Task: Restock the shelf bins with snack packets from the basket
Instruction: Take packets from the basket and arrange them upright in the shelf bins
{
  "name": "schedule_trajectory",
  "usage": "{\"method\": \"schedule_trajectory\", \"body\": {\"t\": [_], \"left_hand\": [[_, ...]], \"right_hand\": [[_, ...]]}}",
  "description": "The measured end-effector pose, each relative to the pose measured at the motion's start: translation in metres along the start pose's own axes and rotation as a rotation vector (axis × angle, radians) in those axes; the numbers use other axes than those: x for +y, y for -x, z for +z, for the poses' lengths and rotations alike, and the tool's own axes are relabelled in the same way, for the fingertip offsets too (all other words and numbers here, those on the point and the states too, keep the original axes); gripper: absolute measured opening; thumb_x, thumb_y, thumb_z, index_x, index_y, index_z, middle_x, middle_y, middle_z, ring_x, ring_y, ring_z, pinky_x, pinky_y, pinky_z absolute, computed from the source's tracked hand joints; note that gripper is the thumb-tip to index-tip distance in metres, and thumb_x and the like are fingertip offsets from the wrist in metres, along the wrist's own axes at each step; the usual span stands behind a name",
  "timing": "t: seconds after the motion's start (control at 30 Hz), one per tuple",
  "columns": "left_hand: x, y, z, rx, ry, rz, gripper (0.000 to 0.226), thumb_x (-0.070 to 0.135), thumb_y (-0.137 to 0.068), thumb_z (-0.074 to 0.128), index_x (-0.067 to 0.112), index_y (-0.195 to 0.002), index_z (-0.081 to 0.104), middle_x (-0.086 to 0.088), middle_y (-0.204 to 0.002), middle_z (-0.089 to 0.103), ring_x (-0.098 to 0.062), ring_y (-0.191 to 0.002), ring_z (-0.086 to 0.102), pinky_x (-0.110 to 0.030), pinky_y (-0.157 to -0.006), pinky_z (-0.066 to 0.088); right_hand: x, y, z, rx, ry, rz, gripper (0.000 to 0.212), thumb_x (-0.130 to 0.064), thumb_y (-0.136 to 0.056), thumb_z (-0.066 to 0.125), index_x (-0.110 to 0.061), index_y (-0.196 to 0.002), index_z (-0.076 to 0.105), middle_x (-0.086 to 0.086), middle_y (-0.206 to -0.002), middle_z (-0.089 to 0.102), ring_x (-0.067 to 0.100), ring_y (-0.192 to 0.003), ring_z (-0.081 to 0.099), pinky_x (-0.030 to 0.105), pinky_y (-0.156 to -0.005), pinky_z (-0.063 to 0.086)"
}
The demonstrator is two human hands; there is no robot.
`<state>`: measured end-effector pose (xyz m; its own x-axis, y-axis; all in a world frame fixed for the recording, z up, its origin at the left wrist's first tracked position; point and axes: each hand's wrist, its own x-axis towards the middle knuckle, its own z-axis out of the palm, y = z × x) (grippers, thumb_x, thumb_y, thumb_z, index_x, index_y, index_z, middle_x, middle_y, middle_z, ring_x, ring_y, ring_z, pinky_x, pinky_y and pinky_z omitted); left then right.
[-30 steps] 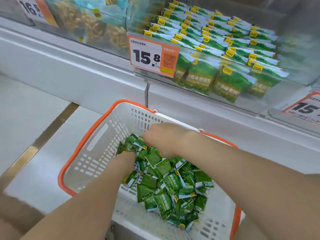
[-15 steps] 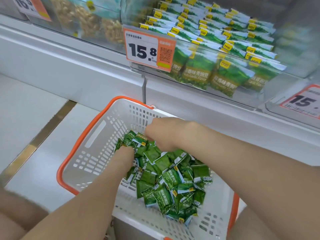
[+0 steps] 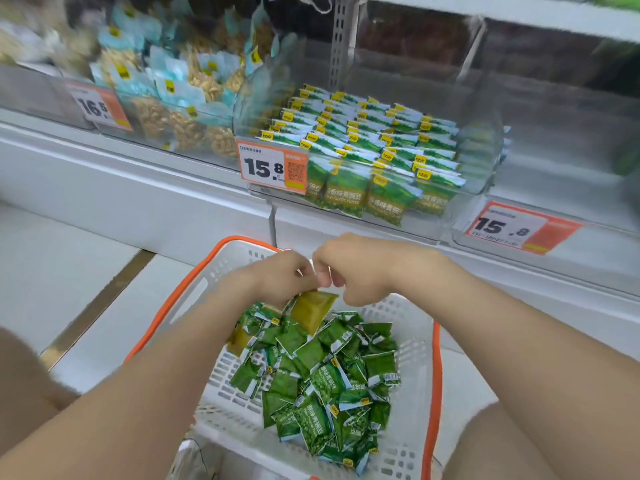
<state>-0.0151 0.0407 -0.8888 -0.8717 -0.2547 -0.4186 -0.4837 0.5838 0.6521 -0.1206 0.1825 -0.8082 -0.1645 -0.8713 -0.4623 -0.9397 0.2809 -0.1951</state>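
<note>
A white basket with an orange rim point(image 3: 180, 303) stands on the floor below me, holding a loose heap of green snack packets point(image 3: 322, 379). Both hands are raised just above the heap, fingertips meeting. My left hand point(image 3: 273, 282) grips a bunch of packets; a yellowish-green packet point(image 3: 311, 311) hangs from it. My right hand point(image 3: 349, 268) is curled beside it, pinching at the same bunch. Above, a clear shelf bin point(image 3: 481, 174) holds neat rows of the same green packets point(image 3: 367, 140).
An orange-and-white price tag reading 15.8 point(image 3: 272, 171) hangs on the bin front. A bin of nut packets point(image 3: 180, 98) with a 16.5 tag sits to the left. Another 15.8 tag point(image 3: 516, 228) is at right. A brass floor strip point(image 3: 97, 303) runs left of the basket.
Both hands have risen out of the heap and come together above it, lifting packets. The view has tilted upward, showing more of the shelf.
</note>
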Motion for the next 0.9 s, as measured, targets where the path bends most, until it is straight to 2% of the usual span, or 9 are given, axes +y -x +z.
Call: {"method": "schedule_trajectory", "body": {"t": [0.13,0.23,0.33,0.47,0.53,0.63,0.77,0.83,0.9], "left_hand": [[0.039,0.019,-0.028,0.020,0.075,-0.032,0.024,0.020,-0.104,0.053,0.012,-0.091,0.071,-0.011,-0.080,0.071,-0.020,-0.064,0.065,-0.038,-0.063,0.056],[0.065,0.032,-0.043,-0.046,0.160,-0.058,0.028,0.006,-0.103,0.045,0.006,-0.094,0.072,-0.013,-0.079,0.072,-0.020,-0.064,0.068,-0.031,-0.061,0.058],[0.091,0.043,-0.057,-0.072,0.238,-0.086,0.030,0.015,-0.108,0.042,0.005,-0.109,0.070,-0.015,-0.094,0.078,-0.025,-0.078,0.078,-0.035,-0.069,0.064],[0.119,0.050,-0.080,0.082,0.260,-0.030,0.047,0.040,-0.111,0.040,0.003,-0.115,0.068,-0.012,-0.098,0.078,-0.028,-0.087,0.079,-0.046,-0.084,0.064],[0.126,0.055,-0.087,0.071,0.264,0.055,0.045,0.042,-0.111,0.043,0.005,-0.107,0.069,-0.007,-0.088,0.077,-0.021,-0.081,0.077,-0.047,-0.087,0.063],[0.128,0.060,-0.087,-0.015,0.190,0.149,0.014,0.017,-0.107,0.056,0.007,-0.112,0.065,-0.008,-0.099,0.078,-0.017,-0.091,0.076,-0.045,-0.092,0.062],[0.131,0.051,-0.079,0.044,0.213,0.176,0.018,0.002,-0.100,0.064,0.006,-0.118,0.061,-0.013,-0.097,0.077,-0.013,-0.085,0.076,-0.040,-0.086,0.064],[0.138,0.047,-0.075,0.081,0.265,0.209,0.016,0.005,-0.099,0.067,0.008,-0.114,0.061,-0.012,-0.092,0.075,-0.016,-0.085,0.076,-0.041,-0.086,0.064],[0.146,0.045,-0.073,0.165,0.267,0.269,0.010,0.014,-0.099,0.069,0.011,-0.108,0.066,-0.008,-0.087,0.077,-0.014,-0.079,0.075,-0.035,-0.079,0.064]], "right_hand": [[0.001,0.025,-0.002,0.199,-0.137,-0.064,0.050,-0.014,-0.072,0.085,-0.031,-0.105,0.052,-0.003,-0.107,0.055,0.004,-0.086,0.052,0.038,-0.076,0.050],[-0.001,0.038,-0.008,0.400,-0.211,-0.130,0.036,-0.023,-0.081,0.084,-0.027,-0.111,0.066,-0.010,-0.104,0.067,-0.009,-0.078,0.055,0.022,-0.077,0.042],[0.002,0.051,-0.020,0.564,-0.233,-0.095,0.007,-0.029,-0.089,0.077,-0.031,-0.092,0.071,-0.014,-0.081,0.066,0.008,-0.077,0.054,0.027,-0.074,0.035],[0.014,0.067,-0.032,0.616,-0.327,0.091,0.017,-0.031,-0.094,0.072,-0.023,-0.081,0.064,-0.001,-0.065,0.056,0.019,-0.066,0.056,0.031,-0.060,0.044],[0.017,0.072,-0.035,0.609,-0.393,0.151,0.019,-0.031,-0.095,0.071,-0.013,-0.095,0.067,0.008,-0.072,0.063,0.026,-0.075,0.068,0.040,-0.074,0.057],[0.019,0.079,-0.036,0.568,-0.538,0.204,0.024,-0.027,-0.098,0.068,-0.010,-0.114,0.064,0.012,-0.086,0.072,0.017,-0.071,0.072,0.042,-0.076,0.058],[0.022,0.085,-0.037,0.612,-0.546,0.218,0.016,-0.032,-0.096,0.068,-0.019,-0.106,0.070,0.001,-0.085,0.073,0.016,-0.076,0.073,0.040,-0.080,0.059],[0.027,0.087,-0.038,0.724,-0.484,0.242,0.016,-0.037,-0.094,0.069,-0.022,-0.099,0.071,0.001,-0.087,0.073,0.022,-0.091,0.070,0.041,-0.086,0.056],[0.034,0.091,-0.042,0.888,-0.409,0.277,0.025,-0.036,-0.095,0.069,-0.024,-0.116,0.069,-0.001,-0.114,0.073,0.025,-0.115,0.063,0.039,-0.099,0.050]]}}
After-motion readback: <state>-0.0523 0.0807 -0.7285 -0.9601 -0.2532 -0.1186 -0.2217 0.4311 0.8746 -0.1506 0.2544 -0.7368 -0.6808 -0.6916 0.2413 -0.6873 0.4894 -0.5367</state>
